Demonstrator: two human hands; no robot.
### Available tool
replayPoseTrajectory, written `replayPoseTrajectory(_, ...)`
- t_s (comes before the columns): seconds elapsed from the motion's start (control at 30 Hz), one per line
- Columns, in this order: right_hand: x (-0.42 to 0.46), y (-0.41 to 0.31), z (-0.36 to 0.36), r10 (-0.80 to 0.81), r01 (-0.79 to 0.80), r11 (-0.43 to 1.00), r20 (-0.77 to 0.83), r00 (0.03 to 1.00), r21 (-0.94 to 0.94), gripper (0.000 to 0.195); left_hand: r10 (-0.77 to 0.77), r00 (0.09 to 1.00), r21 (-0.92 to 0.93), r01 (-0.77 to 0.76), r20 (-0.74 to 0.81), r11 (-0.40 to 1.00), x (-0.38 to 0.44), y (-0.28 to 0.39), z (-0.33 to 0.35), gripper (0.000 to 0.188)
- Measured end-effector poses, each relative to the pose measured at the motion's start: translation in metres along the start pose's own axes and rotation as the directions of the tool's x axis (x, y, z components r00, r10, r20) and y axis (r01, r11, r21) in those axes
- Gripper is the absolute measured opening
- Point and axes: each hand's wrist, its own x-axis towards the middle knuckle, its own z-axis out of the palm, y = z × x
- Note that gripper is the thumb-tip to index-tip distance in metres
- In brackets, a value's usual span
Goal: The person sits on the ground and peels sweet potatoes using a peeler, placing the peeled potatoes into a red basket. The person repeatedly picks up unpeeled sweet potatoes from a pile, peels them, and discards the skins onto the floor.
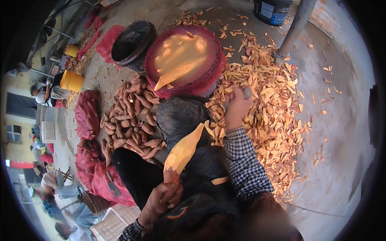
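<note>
My left hand [164, 197] grips the unpeeled end of a sweet potato [184, 150], tilted up and to the right over my lap. Most of its skin is off, baring pale orange flesh; reddish skin remains by my fingers. My right hand [238, 107] is curled around a small object with a rounded grey end [247, 93], perhaps a tool handle; the rest is hidden by the fingers. That hand is over a heap of peelings [268, 120], apart from the sweet potato. One loose peel strip [209, 129] lies beside the sweet potato's tip.
A tub wrapped in red mesh [215, 72] holds peeled sweet potatoes in cloudy water. Left of it stand a black bucket [132, 45] and a pile of unpeeled sweet potatoes [129, 120]. Red mesh sacks [87, 114] line the left. A metal post [297, 28] rises beyond the peelings.
</note>
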Motion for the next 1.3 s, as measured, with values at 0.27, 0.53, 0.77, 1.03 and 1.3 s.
replayPoseTrajectory(0.27, -0.009, -0.07, -0.044, 0.24, -0.183, 0.955, 0.241, 0.941, -0.234, 0.014, 0.275, 0.961, 0.578, -0.213, -0.02, 0.788, -0.01, 0.077, 0.005, 0.056)
replayPoseTrajectory(0.53, -0.066, -0.055, -0.016, 0.718, -0.22, 0.669, 0.541, 0.438, -0.71, 0.027, 0.487, 0.825, 0.294, -0.56, 0.289, 0.774, 0.079, 0.113, -0.007, 0.053)
replayPoseTrajectory(0.77, -0.055, -0.066, -0.022, 0.775, -0.23, 0.616, 0.526, 0.352, -0.754, 0.036, 0.609, 0.74, 0.093, -0.654, 0.285, 0.751, 0.082, 0.073, 0.02, 0.052)
replayPoseTrajectory(1.03, -0.058, -0.071, -0.022, 0.781, -0.476, 0.623, 0.465, 0.416, -0.621, 0.042, 0.719, 0.585, 0.802, -0.594, 0.376, 0.064, 0.085, 0.051, 0.066, 0.091)
replayPoseTrajectory(1.3, -0.113, -0.103, -0.017, 0.788, -0.566, 0.589, 0.564, 0.245, -0.577, 0.034, 0.46, 0.824, 0.526, -0.565, 0.33, 0.636, 0.018, 0.067, 0.07, 0.091)
